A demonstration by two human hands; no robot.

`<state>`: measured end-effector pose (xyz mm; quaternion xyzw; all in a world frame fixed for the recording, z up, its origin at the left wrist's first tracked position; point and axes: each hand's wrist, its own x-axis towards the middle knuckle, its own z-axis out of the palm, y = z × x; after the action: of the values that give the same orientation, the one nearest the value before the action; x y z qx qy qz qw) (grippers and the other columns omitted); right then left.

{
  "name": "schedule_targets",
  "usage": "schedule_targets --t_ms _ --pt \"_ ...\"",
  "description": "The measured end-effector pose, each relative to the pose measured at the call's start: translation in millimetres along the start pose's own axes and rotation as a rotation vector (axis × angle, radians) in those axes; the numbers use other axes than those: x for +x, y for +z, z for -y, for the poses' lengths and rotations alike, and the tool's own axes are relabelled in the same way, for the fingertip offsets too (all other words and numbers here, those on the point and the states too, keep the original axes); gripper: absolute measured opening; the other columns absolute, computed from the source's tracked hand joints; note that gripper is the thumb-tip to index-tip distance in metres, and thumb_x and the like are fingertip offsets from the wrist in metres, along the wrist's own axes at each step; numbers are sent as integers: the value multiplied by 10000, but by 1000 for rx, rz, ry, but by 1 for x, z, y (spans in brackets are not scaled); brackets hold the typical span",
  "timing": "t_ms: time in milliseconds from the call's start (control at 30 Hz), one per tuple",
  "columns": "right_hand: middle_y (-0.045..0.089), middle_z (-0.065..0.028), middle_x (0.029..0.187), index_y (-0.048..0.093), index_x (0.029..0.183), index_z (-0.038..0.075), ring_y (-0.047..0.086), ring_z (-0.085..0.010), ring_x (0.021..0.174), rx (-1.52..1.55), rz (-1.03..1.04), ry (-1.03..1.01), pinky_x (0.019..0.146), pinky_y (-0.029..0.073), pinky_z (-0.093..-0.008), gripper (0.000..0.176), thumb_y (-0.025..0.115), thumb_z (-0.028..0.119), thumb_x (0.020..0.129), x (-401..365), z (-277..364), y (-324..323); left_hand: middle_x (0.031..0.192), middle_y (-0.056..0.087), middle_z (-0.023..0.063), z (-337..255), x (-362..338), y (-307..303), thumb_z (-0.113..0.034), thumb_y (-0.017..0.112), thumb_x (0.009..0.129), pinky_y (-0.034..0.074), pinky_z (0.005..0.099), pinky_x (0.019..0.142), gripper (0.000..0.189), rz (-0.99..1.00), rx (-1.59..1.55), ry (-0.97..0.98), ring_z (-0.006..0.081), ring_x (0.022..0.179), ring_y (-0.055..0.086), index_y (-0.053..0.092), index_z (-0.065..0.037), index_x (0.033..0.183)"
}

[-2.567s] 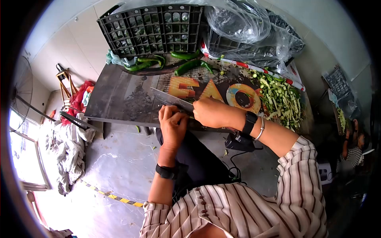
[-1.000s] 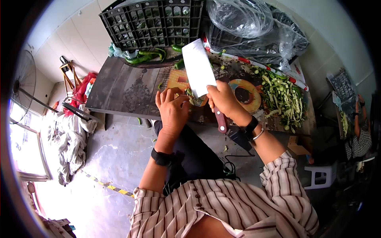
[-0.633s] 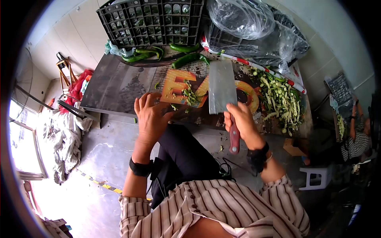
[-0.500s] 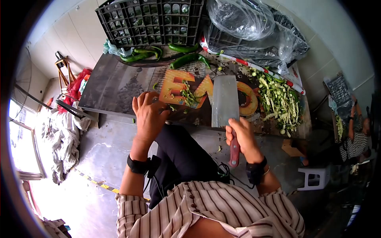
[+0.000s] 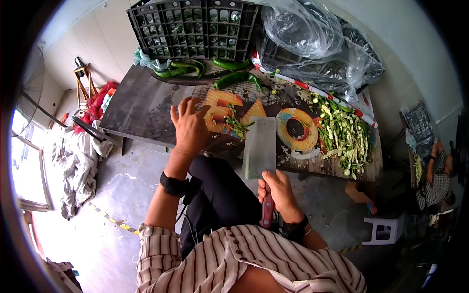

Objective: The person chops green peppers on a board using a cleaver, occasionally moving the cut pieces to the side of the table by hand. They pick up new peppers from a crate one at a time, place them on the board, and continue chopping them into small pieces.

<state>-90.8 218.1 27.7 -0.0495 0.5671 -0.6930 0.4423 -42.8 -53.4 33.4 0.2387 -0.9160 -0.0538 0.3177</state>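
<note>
My right hand [image 5: 279, 193] is wrapped round the red-brown handle of a cleaver [image 5: 260, 149]. The broad grey blade points away from me, over the table's near edge. Over the left part of the table [image 5: 141, 110], my left hand [image 5: 190, 126] has its fingers apart and nothing in it. Just right of that hand lies a small heap of chopped green pepper [image 5: 235, 122]. A larger pile of sliced pepper [image 5: 344, 134] covers the table's right end. Whole green peppers [image 5: 237, 79] lie towards the back.
A black plastic crate [image 5: 195, 31] stands at the back, beside another crate under clear plastic film [image 5: 308, 34]. A red-and-white rolled edge [image 5: 337, 100] runs behind the sliced pile. A white stool [image 5: 383, 229] and another person [image 5: 435, 180] are at the right.
My right hand has brought the cleaver down and to the left, nearer my body. My left hand has risen slightly and its fingers have spread. The view has shifted a little.
</note>
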Motion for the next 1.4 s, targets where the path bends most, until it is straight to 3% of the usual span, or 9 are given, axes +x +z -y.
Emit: schedule_targets --t_ms 67,167,333,433,533,800,933,1100,1400 --pt "508 -39 760 462 941 71 517 -129 552 4 1 6 470 476 -311 156 539 198 986 2 -2 1 1264 540 57 20 -2 11 -250 694 775 203 624 1097 291 -7 47 -7 301 1318 393 722 -170 1053" --pt "507 -37 760 466 947 69 519 -129 558 18 9 6 473 477 -314 148 533 195 986 2 -2 3 1230 567 56 13 -4 10 -59 623 751 206 570 1120 334 22 3 -12 295 1314 401 733 -195 1036" --pt "506 -34 747 488 946 55 527 -126 548 48 -2 7 459 477 -302 157 525 202 987 3 -3 3 1238 567 48 -20 -9 8 -149 705 742 210 576 1115 303 20 -50 132 296 1313 399 734 -204 1038" --pt "505 -33 751 491 953 56 527 -125 551 49 10 2 464 478 -302 154 522 203 988 3 -3 2 1349 513 70 -28 3 -9 -502 867 496 190 601 1117 824 111 -91 73 304 1354 349 645 -201 1231" --pt "502 -40 761 477 944 68 516 -130 565 48 0 11 480 473 -311 139 534 189 982 2 -3 4 1404 467 82 -20 12 -6 -517 871 485 182 625 1107 876 185 -27 60 311 1381 314 619 -203 1263" --pt "498 -42 762 481 922 64 510 -131 564 49 9 5 480 468 -309 154 524 197 986 3 -4 4 1311 522 64 -26 0 15 -265 834 613 166 620 1134 415 97 -107 305 328 1361 350 732 -184 1007" --pt "498 -38 767 481 920 65 511 -128 563 49 19 9 481 466 -309 156 521 200 988 4 -4 3 1293 535 89 10 6 -8 -83 664 766 217 582 1121 271 -7 -10 108 333 1329 382 722 -114 1029" --pt "501 -36 768 480 923 65 514 -127 562 58 6 11 475 468 -306 153 519 197 988 4 -4 6 1267 552 70 47 6 -4 -113 646 774 227 610 1106 245 43 11 -64 329 1342 372 749 -159 992" --pt "506 -33 748 472 922 67 518 -126 561 62 -4 19 467 471 -308 150 534 190 981 4 -5 6 1284 540 74 5 -3 -9 -143 690 707 233 578 1107 363 128 -275 157 336 1330 378 720 -189 1066"
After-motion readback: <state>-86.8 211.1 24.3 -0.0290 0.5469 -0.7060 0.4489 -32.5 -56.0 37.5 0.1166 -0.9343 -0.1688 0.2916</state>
